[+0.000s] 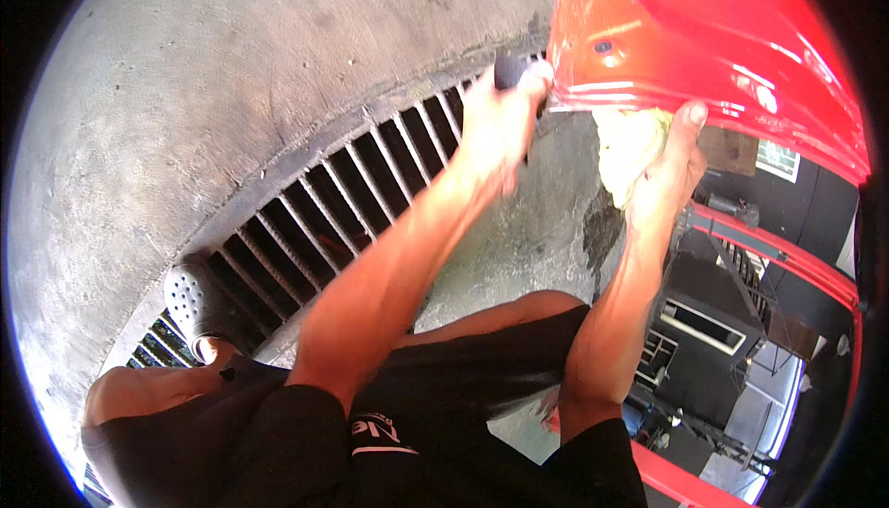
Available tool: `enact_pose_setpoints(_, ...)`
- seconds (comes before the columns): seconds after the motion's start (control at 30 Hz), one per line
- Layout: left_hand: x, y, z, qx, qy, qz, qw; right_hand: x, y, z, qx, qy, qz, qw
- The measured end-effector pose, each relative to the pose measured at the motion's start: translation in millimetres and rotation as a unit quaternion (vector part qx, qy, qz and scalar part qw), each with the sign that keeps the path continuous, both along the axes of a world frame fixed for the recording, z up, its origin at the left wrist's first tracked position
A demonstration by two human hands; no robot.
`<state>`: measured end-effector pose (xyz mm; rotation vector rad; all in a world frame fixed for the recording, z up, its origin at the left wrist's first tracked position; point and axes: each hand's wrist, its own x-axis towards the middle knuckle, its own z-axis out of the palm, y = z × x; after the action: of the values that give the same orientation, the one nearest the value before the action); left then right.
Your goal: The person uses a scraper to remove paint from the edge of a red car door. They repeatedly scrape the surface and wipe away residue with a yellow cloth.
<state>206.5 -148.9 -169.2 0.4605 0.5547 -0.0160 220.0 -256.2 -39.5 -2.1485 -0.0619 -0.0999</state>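
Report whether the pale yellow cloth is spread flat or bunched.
Bunched: the pale yellow cloth shows as a crumpled wad at the right hand, beside the red panel.

Holding a dark piece [508, 72] in the left hand [497, 128], right beside the corner of a red panel [713, 40], and clasping a yellow cloth [625, 151] (pale and crumpled) in the right hand [669, 165] at the panel's edge, with a barred floor grate [319, 207] left of both grips.
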Motion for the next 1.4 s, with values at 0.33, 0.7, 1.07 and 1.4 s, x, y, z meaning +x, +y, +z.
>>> enact_pose_setpoints(0.33,-23,-14,10,-0.021,0.016,-0.037,0.999,0,-2,-2,0.014,-0.025,0.012,1.0)
enact_pose_setpoints(0.7,-27,-2,-75,-0.125,0.059,-0.138,0.981,-39,38,25,-0.107,-0.261,-0.009,0.959)
enact_pose_setpoints(1.07,-56,-27,-114,-0.024,0.133,-0.183,0.974,36,74,-45,-0.728,-0.255,0.345,0.534)
enact_pose_setpoints(1.4,-49,4,-131,-0.09,0.056,-0.124,0.987,-12,56,-44,-0.743,-0.12,0.417,0.51)
